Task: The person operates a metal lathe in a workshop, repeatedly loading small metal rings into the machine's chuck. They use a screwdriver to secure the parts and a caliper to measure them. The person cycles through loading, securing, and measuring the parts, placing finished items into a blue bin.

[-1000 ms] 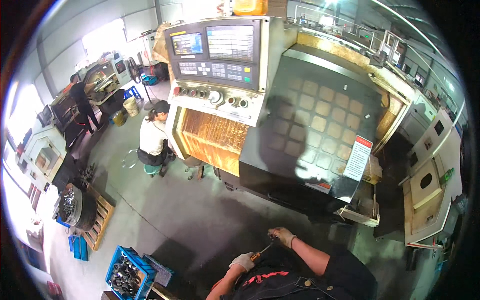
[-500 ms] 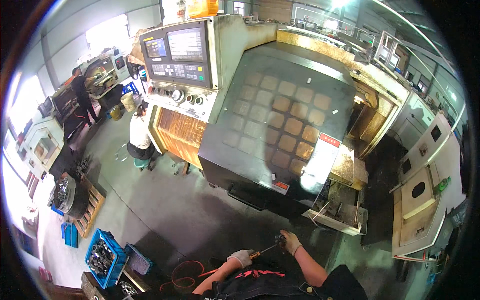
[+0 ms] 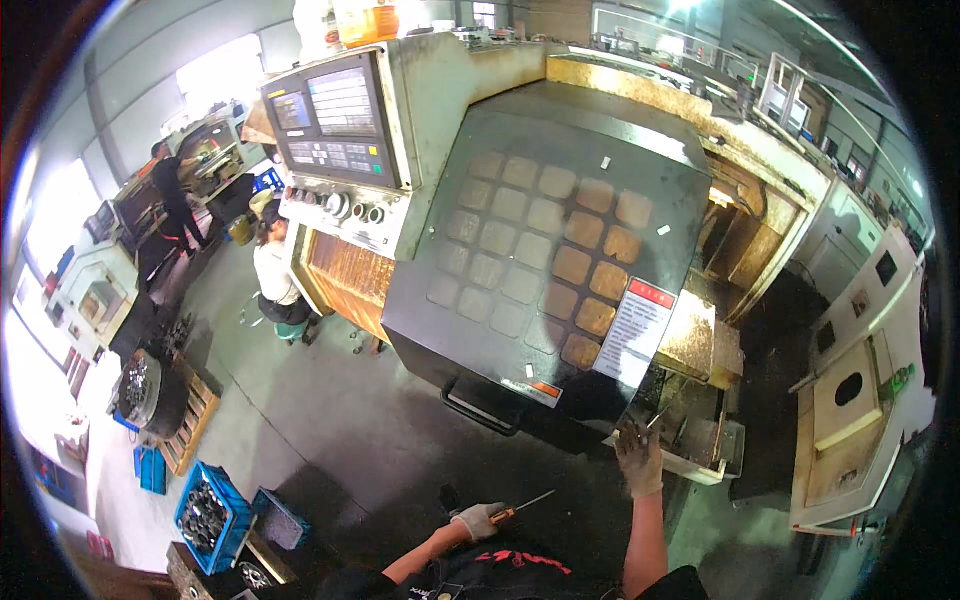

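Since a second ago the right hand [image 3: 640,458] has left the left hand [image 3: 478,520] and reached up and out toward the machine [image 3: 560,250], which has slid leftward and now fills the middle of the view. Its dark sliding door [image 3: 545,260] carries a grid of worn tan squares, a handle [image 3: 482,410] at the lower edge and a red-and-white label [image 3: 633,332] near the right corner; the control panel [image 3: 335,125] with two screens and a row of knobs stands at its left. Right of the door the work area [image 3: 740,230] lies open, rusty and yellow-brown, with a tray [image 3: 700,440] below it. The gloved right hand is spread at the tray's near edge, just under the door corner, fingers wide, and whether it touches anything cannot be told. The gloved left hand stays low by the person's chest, fingers closed around the orange handle of a thin tool [image 3: 520,505] whose metal shaft points right and slightly up. On the floor to the left a blue crate [image 3: 208,515] holds dark round parts beside a pallet [image 3: 185,415], and two other people [image 3: 275,285] work farther back
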The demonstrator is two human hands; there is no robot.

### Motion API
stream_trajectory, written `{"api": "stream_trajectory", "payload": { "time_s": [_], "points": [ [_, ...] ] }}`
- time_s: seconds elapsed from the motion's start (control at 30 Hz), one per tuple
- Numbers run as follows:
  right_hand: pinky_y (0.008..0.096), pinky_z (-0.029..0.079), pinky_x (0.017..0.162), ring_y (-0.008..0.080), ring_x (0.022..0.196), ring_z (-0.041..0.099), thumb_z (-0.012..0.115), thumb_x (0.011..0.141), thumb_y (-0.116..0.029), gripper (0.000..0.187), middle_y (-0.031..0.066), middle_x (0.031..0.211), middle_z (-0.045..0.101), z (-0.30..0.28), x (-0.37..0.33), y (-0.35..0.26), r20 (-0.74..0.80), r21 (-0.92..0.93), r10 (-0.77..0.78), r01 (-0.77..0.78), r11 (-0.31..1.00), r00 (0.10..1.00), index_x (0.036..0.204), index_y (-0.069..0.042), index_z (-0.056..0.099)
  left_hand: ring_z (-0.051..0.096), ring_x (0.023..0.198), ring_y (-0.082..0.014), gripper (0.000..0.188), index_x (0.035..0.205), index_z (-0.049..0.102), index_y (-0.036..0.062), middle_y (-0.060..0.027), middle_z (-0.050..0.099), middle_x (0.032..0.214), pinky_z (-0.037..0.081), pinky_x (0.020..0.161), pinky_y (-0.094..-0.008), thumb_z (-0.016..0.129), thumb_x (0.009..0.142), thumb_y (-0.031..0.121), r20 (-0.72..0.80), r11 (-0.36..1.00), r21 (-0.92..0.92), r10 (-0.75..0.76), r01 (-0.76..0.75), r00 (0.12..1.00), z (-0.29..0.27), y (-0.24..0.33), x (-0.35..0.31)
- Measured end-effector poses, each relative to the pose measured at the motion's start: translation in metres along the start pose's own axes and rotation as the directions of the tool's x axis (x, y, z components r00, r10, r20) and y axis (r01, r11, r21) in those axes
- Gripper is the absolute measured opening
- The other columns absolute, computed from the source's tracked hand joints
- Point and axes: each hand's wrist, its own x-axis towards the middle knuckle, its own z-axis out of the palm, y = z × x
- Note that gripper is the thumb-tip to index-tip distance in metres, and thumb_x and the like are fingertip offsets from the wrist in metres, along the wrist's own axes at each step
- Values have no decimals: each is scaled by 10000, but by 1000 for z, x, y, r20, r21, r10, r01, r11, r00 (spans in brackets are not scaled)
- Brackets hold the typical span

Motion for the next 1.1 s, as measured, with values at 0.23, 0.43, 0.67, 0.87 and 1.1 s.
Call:
{"api": "stream_trajectory", "payload": {
  "time_s": [0.23, 0.43, 0.67, 0.87, 1.1],
  "points": [
    [385, 464, 885, 262, 1044, 561, 522, 894, -326, 419, 110, 1163, 570, 48, 26, 39, -82, -398, -427, 364, 842, 900, 1205, -46, 519, 579, 1022, -338, 535, 1188, 519, 69, -189, 607, 1079, 460, 844, -369, 643, 686, 205, -79, 978, -190, 75, -88, 994, -39, -59, 27],
    [394, 493, 816, 243, 941, 609, 524, 890, -323, 381, 74, 1109, 613, 38, 55, 79, -295, -144, -521, 502, 853, 801, 1149, -49, 577, 589, 963, -248, 588, 1239, 502, 51, -121, 623, 1057, 449, 863, -329, 642, 686, 193, 56, 964, -243, -97, 108, 994, -129, -88, 21],
    [410, 451, 902, 271, 1039, 564, 467, 915, -342, 440, 117, 1174, 574, 18, 58, 81, -355, -161, -560, 541, 826, 749, 1211, -22, 526, 579, 1015, -371, 464, 1187, 523, 58, -201, 613, 1079, 453, 841, -385, 583, 763, 235, -143, 926, -252, -325, 283, 935, -165, -189, 36],
    [350, 472, 838, 220, 947, 602, 433, 922, -295, 359, 82, 1076, 623, 18, 67, 72, -226, -148, -570, 551, 821, 790, 1143, -46, 567, 615, 946, -327, 454, 1220, 512, 64, -182, 628, 1054, 472, 767, -387, 565, 794, 210, -293, 922, -341, -289, 182, 911, -131, -382, 15],
    [316, 459, 792, 198, 880, 606, 514, 895, -299, 337, 58, 987, 643, 63, 70, 89, -515, -189, -551, 541, 820, 657, 1075, -33, 616, 576, 652, -179, 386, 1174, 540, 69, -37, 592, 794, 471, 551, -345, 612, 822, 211, -117, 734, 541, -417, 410, 901, -130, -400, -78]
  ]
}}
